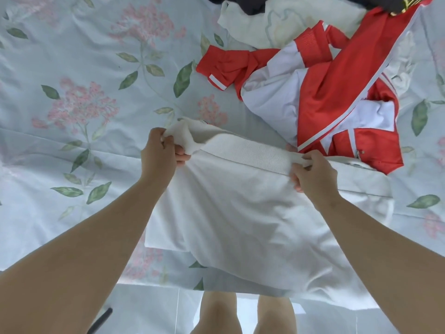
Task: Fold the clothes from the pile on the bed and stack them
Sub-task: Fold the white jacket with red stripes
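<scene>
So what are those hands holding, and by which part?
A white garment. The left hand and right hand each pinch one end of its ribbed band.

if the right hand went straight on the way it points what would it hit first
Probably the red and white jacket: its near edge lies just beyond the right hand, which grips the white garment's hem.

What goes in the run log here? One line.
left hand: grips white garment | right hand: grips white garment | red jacket: crumpled, unfolded
</scene>
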Motion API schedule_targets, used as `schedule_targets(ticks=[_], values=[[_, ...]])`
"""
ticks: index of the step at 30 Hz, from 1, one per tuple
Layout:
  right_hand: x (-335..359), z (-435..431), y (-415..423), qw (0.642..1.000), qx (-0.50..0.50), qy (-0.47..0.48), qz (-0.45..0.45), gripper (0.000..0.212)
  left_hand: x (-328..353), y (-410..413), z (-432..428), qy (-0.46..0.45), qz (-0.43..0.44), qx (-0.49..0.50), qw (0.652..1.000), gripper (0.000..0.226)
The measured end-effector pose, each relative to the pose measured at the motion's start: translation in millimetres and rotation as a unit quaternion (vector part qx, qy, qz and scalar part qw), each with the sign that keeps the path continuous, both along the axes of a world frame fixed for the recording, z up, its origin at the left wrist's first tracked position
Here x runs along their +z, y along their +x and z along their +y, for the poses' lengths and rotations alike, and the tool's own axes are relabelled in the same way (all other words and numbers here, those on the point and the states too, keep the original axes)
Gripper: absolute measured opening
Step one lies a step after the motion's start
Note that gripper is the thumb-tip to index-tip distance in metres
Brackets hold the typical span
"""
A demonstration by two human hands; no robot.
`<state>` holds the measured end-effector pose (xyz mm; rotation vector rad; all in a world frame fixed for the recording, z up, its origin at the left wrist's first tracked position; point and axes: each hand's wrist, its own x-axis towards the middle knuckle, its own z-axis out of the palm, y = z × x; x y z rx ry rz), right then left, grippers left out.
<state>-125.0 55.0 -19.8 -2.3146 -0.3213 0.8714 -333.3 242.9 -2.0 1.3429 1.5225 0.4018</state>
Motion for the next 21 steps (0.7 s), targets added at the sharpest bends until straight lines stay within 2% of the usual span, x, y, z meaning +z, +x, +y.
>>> schedule_targets(ticks=[5,6,8,10,11,14,16,18,21], values=[[16.2,10.1,1.3,0.989,-0.001,0.066,-0.134,0.010,2.5,12.7,13.7,0.002,-0.020,0.063,0.998,0.017],[17.1,13.2,1.2,0.988,0.009,0.071,-0.133,0.014,1.0,15.6,12.7,-0.007,0.007,0.039,0.999,0.030],[17.0,15.8,-0.6,0.991,0.051,0.078,-0.093,0.040,-5.0,19.6,1.8,0.004,0.102,-0.092,0.991,0.062],[13.9,7.0,-6.6,0.991,0.091,0.045,-0.085,0.064,-10.1,22.9,-21.4,0.047,0.179,-0.259,0.948,0.079],[12.3,-3.1,-11.2,0.991,0.096,0.014,-0.097,0.068,-13.6,24.9,-34.8,0.066,0.225,-0.336,0.912,0.079],[5.7,-52.7,-31.2,0.978,0.116,-0.118,-0.128,0.064,-29.5,31.4,-73.8,0.066,0.326,-0.525,0.783,0.069],[1.6,-90.1,-48.8,0.964,0.142,-0.198,-0.104,0.059,-39.1,33.4,-93.3,0.027,0.348,-0.572,0.742,0.066],[-1.3,-120.9,-63.7,0.959,0.130,-0.246,-0.062,0.056,-42.2,38.2,-101.5,0.026,0.358,-0.550,0.754,0.061],[-3.4,-147.3,-77.2,0.958,0.096,-0.268,-0.037,0.052,-36.7,51.7,-105.4,0.115,0.359,-0.512,0.772,0.052]])
